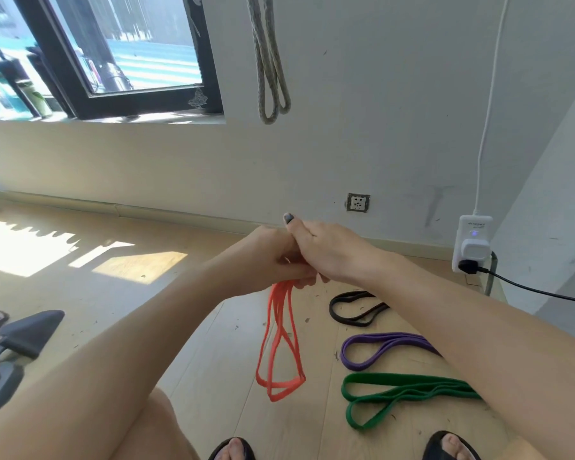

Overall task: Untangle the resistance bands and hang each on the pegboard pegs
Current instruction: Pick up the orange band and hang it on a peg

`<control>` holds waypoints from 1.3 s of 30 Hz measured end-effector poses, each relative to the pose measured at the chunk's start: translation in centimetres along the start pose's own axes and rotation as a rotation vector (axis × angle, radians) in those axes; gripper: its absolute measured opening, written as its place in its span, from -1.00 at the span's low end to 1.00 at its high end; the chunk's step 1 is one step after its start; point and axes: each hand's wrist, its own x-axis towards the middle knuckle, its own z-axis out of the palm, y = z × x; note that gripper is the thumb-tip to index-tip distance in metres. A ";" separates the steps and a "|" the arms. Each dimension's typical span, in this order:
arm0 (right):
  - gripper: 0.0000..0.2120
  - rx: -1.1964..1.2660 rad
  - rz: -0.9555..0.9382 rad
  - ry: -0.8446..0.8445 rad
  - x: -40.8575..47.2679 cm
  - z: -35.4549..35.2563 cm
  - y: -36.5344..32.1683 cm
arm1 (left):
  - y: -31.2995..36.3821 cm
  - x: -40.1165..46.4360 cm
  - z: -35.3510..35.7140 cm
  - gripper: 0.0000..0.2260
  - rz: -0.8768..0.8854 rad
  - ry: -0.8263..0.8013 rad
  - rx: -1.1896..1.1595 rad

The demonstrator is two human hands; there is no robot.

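Pale wooden floor (213, 376) lies beneath both hands, left hand (273, 257) and right hand (326, 250), clenched together around the top of a looped orange rubber resistance band (279, 343), which dangles below them.

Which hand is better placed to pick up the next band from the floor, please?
Probably the right hand. The black band, purple band and green band all lie under the right arm. The left hand also grips the orange band.

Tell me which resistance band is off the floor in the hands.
The orange band: both hands grip its top and it dangles, while the black, purple and green bands lie flat.
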 end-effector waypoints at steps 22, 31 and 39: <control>-0.48 -0.075 -0.047 0.311 -0.5 -2.8 0.9 | -4.5 -0.9 0.7 -0.84 -0.128 -0.154 0.193; -0.58 -0.167 -0.047 0.015 -1.4 -3.8 3.0 | -5.9 -1.6 -0.7 -0.82 -0.143 -0.079 0.242; -0.78 -0.071 -0.126 -0.058 -1.2 -3.3 3.4 | -5.8 -1.7 -0.2 -0.78 -0.173 -0.169 0.208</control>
